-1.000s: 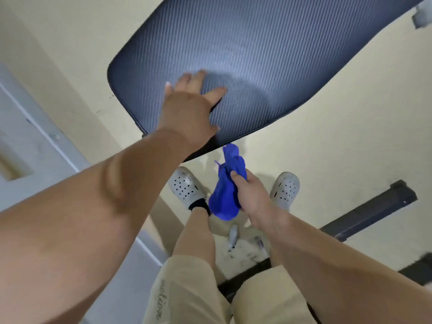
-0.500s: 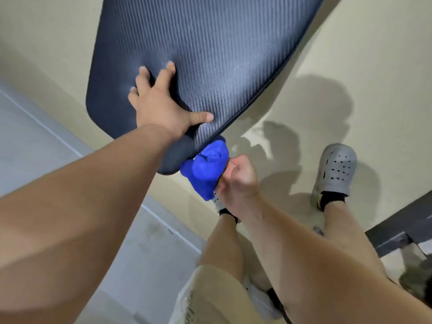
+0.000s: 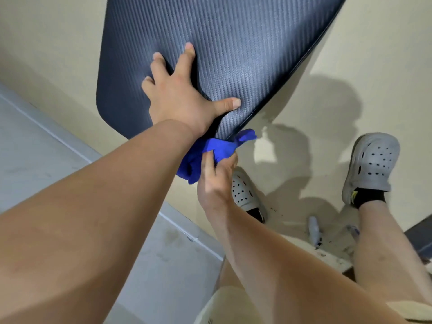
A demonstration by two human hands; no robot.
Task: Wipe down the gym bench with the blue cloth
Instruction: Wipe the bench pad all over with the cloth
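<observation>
At the far left a grey floor strip [image 3: 42, 146] runs beside the cream floor [image 3: 350, 54]. The bare left forearm reaches up from the lower left to the left hand [image 3: 180, 99], whose grip is released: palm flat and fingers spread on the dark ribbed pad of the gym bench [image 3: 233, 43], thumb stretched out toward the pad's near edge. Just below that wrist, the blue cloth [image 3: 215, 148] is bunched against the lower edge of the surface, one corner sticking out to the right. The right hand [image 3: 215, 178] comes up from beneath with its grip clenched on the cloth, thumb pressed across the fabric. Behind that hand sits a grey perforated clog [image 3: 243, 192] on the person's left foot. Further right, shadows fall across the cream floor, and the other clog [image 3: 371, 164] stands well apart, worn with a black sock. A dark bar [image 3: 420, 232] shows at the right edge.
</observation>
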